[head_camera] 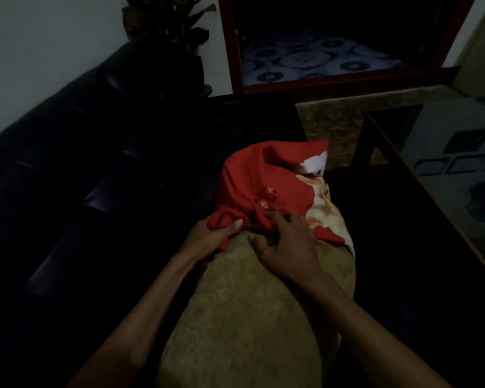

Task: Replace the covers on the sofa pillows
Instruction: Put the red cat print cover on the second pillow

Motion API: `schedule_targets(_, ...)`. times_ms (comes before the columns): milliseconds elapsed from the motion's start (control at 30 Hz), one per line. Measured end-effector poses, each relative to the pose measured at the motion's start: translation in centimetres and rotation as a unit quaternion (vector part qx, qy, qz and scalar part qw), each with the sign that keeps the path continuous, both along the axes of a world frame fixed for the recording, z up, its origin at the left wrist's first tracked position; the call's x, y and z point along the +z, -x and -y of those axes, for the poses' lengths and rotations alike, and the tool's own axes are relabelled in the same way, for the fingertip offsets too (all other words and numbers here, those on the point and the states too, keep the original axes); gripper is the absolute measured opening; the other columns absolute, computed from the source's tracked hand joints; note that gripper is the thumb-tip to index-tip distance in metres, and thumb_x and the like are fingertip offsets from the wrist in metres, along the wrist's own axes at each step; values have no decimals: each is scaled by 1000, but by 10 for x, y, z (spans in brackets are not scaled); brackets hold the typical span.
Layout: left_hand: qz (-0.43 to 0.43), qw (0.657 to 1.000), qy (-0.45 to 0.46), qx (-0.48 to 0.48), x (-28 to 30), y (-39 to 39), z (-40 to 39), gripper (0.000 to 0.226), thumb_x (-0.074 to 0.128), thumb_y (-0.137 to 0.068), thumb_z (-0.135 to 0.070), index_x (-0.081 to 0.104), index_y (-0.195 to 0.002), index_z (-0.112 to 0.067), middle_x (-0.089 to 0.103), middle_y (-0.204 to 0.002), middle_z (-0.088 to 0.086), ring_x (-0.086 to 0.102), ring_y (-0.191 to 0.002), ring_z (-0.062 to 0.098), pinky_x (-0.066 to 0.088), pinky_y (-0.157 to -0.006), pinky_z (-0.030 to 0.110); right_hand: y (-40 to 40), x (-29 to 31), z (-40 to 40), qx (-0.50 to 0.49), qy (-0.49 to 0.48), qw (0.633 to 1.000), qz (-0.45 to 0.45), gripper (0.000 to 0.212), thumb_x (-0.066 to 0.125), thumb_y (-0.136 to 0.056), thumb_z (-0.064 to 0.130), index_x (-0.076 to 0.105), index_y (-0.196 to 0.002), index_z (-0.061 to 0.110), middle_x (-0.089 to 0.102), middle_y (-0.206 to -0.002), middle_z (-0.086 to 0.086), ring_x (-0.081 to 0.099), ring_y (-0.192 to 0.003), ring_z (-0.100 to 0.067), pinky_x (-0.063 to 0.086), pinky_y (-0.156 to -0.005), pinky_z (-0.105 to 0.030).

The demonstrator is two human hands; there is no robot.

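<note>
A tan pillow (252,317) lies lengthwise in front of you, its near end at the bottom of the view and its far end pushed into a red cover (263,189). The cover, red with a cream and orange print on its right side, sits bunched over only that far end, leaving most of the pillow bare. A white patch shows at the cover's far corner; whether it is lining or print cannot be told.

Your left hand (216,233) grips a gathered fold of the cover's edge at the pillow's left side, thumb pressed over the red cloth. Your right hand (286,242) rests on top of the pillow with fingers spread, their tips touching the bunched hem; whether they pinch the cloth cannot be told in the dim light.

The pillow sits beside a dark sofa (67,163) that runs along your left, under a pale wall. A dark plant (168,23) stands at the sofa's far end. Beyond the pillow a red-framed opening (235,51) shows a blue and white patterned cloth (305,60). On your right stands a dark-framed surface (431,177) with a pale glassy top.
</note>
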State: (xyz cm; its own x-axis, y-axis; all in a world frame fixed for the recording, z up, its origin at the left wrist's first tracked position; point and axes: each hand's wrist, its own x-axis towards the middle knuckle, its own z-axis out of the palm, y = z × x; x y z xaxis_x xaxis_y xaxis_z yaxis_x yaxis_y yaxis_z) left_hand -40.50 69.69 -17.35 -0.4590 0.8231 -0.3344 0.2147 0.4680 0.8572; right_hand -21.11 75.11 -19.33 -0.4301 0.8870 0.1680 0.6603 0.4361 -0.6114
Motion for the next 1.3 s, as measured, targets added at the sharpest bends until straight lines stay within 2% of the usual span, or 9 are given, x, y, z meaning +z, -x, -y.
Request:
schedule_targets(67, -42, 997, -50, 43, -4, -7, -9, 10, 79, -84, -32, 71, -87, -28, 72, -89, -7, 66, -92, 15, 50, -80, 27, 3, -4, -3, -26, -21, 999, -25, 45, 62, -87, 41, 59, -132, 33, 56, -124, -2, 50, -116, -27, 43, -100, -48)
schedule_targets(133, 49, 988, -101, 109, 2, -10, -16, 10, 71, -91, -12, 71, -86, -21, 71, -86, 2, 64, -89, 20, 49, -80, 32, 6, 0, -10, -33, -37, 996, -79, 41, 63, -84, 20, 65, -124, 28, 58, -116, -2, 54, -109, -29, 47, -93, -50)
schedule_targets(267, 308, 929, -148, 140, 22, -15, -15, 10, 59, -95, -9, 69, -94, -9, 75, -83, 7, 72, -75, 20, 60, -74, 33, 2, 16, -22, -22, -95, 978, -185, 42, 60, -81, 8, 70, -119, 24, 60, -108, 1, 56, -101, -25, 49, -86, -48)
schedule_targets(400, 349, 925, -123, 91, 23, -25, -1, 17, 56, -91, -8, 68, -102, -3, 74, -86, 11, 72, -75, 23, 60, -70, 32, -11, 19, -15, -8, -111, 959, -260, 33, 66, -87, 8, 74, -116, 23, 62, -102, 6, 59, -97, -19, 50, -83, -45)
schedule_targets(600, 189, 970, -148, -24, 11, -6, 23, 27, 83, -58, -24, 79, -84, -14, 75, -89, 9, 71, -81, 20, 58, -75, 30, -25, 16, 9, 97, -117, 966, -208, 8, 64, -83, 14, 65, -91, 13, 62, -93, 2, 57, -88, -20, 47, -78, -45)
schedule_targets(800, 196, 979, -46, -44, 0, 20, 37, 57, 76, -50, -42, 68, -96, -9, 73, -87, 7, 69, -78, 19, 54, -74, 30, -19, 1, 24, 165, -56, 977, -124, 9, 64, -85, 25, 66, -86, 17, 65, -84, 5, 57, -80, -14, 47, -74, -42)
schedule_targets(933, 82, 994, -55, -42, 4, 37, 25, 67, 67, -47, -43, 64, -105, -10, 61, -100, 6, 59, -88, 19, 44, -82, 36, -6, 7, 22, 187, -25, 976, -109, 14, 66, -88, 32, 60, -78, 23, 60, -77, 13, 54, -71, -5, 45, -66, -31)
schedule_targets(1067, 2, 996, -82, 30, 8, 35, -3, 99, 73, -71, -59, 31, -155, -27, 42, -140, -9, 49, -127, 13, 40, -109, 37, 2, 14, 11, 206, 58, 973, -84, 18, 64, -92, 44, 72, -92, 28, 70, -82, 15, 64, -73, -1, 53, -67, -27)
schedule_targets(1300, -142, 985, 42, 91, -14, 58, -58, 95, 81, -65, -67, 56, -140, -15, 62, -136, 10, 60, -122, 28, 50, -103, 38, 24, 22, -29, 189, 114, 971, -89, 22, 58, -101, 22, 70, -119, 24, 70, -106, 10, 60, -82, 8, 44, -69, -3)
